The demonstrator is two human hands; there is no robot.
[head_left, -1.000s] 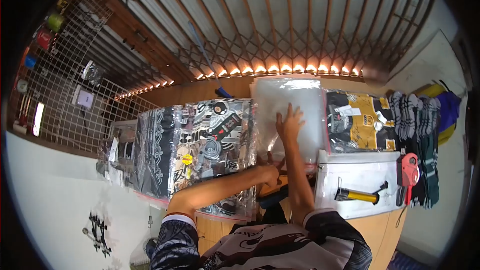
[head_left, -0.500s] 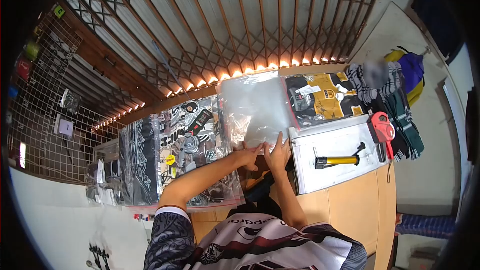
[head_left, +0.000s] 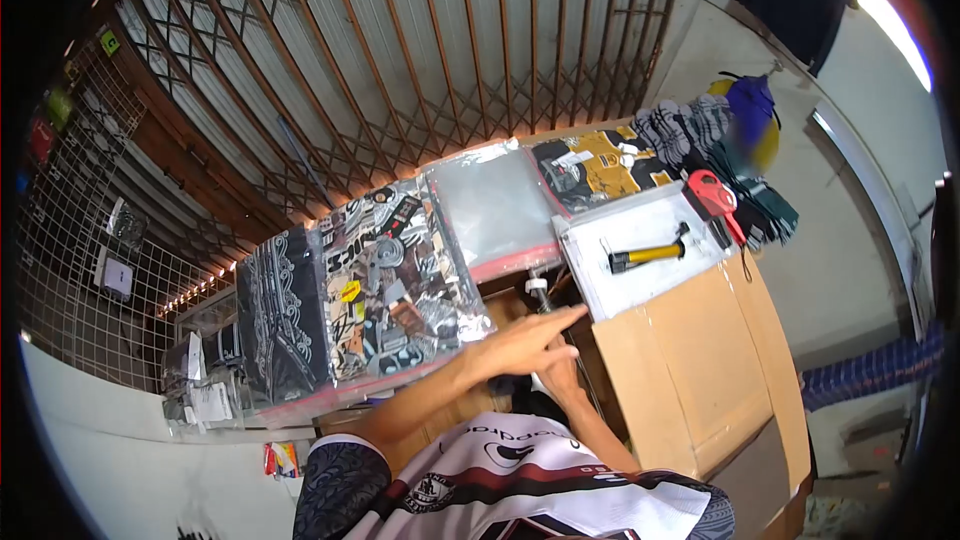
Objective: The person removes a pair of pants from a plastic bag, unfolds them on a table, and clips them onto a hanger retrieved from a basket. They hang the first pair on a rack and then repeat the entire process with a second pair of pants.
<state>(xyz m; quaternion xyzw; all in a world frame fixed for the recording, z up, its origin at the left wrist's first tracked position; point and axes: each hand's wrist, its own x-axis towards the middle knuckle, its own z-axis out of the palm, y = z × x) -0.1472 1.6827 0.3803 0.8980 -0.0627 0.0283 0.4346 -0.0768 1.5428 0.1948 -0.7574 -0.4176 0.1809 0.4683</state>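
My left hand [head_left: 525,342] reaches in from the left over an opening at the table's front, its fingers stretched out flat and apparently empty. Under and against it is my right hand [head_left: 562,372], partly covered, so its grip does not show. Just beyond both hands, a dark rod-like object with a white collar [head_left: 537,285] shows in the opening. A stack of clear plastic bags with red edges [head_left: 500,202] lies farther back. To the right, a yellow and black cylinder-shaped tool [head_left: 645,255] rests on a flat white package [head_left: 640,285].
Bagged patterned clothing [head_left: 395,270] and a bagged dark cloth [head_left: 280,310] lie left. A bagged yellow and black garment [head_left: 605,168] is at the back. A red tool [head_left: 712,197] lies beside gloves [head_left: 690,130]. Brown cardboard [head_left: 690,360] covers the front right; a metal gate [head_left: 430,50] stands behind.
Both hands have left the front edge of the clear bags and drawn back toward my body, now overlapping. The view has shifted, showing more of the cardboard and the opening.
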